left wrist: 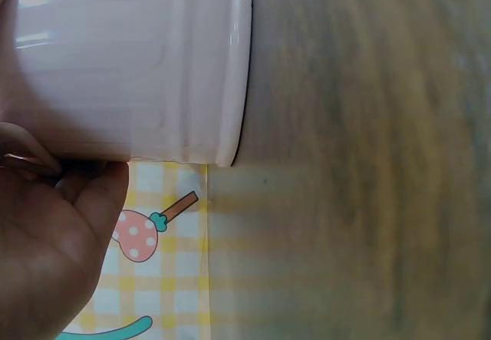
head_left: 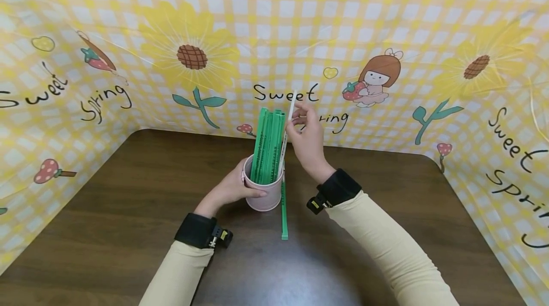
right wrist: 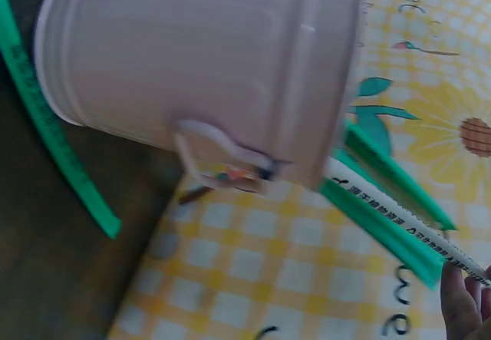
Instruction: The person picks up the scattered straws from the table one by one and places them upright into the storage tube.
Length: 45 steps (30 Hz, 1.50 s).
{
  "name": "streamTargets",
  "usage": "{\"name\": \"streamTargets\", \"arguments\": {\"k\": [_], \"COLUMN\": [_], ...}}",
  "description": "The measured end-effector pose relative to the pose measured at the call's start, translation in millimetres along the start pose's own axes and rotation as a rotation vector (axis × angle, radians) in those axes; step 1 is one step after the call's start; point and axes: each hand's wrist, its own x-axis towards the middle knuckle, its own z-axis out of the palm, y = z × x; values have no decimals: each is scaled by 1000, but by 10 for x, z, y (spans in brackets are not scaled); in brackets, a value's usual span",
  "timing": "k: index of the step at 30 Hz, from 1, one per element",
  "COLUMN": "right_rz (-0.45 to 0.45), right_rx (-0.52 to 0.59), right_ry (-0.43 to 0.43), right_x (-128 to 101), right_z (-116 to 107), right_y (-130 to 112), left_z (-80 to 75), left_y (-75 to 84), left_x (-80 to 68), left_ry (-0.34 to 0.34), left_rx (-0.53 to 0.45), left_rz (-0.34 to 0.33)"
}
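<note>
A small pale pink pail (head_left: 263, 198) stands upright on the table, filled with several long, narrow green printed packets (head_left: 268, 146). My left hand (head_left: 231, 184) grips the pail from its left side, thumb across the front; in the left wrist view the fingers are partly hidden behind the pail (left wrist: 115, 64). With fingertips and thumb, my right hand (head_left: 309, 137) pinches a slim white stick with dark print (right wrist: 399, 213) near its upper end. The stick's lower part goes down inside the pail's right rim, beside the green packets. Its lower end is hidden.
One loose green packet (head_left: 284, 215) lies on the brown wooden table (head_left: 128, 210), just right of the pail. A wire-like handle loop (right wrist: 222, 183) juts from the pail's side. Behind the table hangs a yellow checked cloth (head_left: 266, 34) with printed flowers.
</note>
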Motion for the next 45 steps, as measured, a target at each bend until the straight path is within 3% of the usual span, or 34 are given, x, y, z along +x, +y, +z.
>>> {"name": "streamTargets", "arguments": {"k": [8,20,26,29,37,45], "right_rz": [99,129,220,268,461,487], "right_rx": [16,22,68,32,-168,-298], "right_ry": [-85,-154,-128,-127,-378,-502], "right_x": [-136,-263,-269,-272,-370,-469], "right_z": [146,207,132,102,116,211], "right_y": [273,374,457,524,725,840], "left_z": [8,5,2,1,1,1], "left_y": [4,21,27,21,9,10], "left_x": [-17,-9,-13,-20,-26,-16], "left_ry": [1,-2,-1,5,4,4], "left_rx": [0,0,11,12,3,3], "left_rz": [-11,-4,-18,-17,-7,2]}}
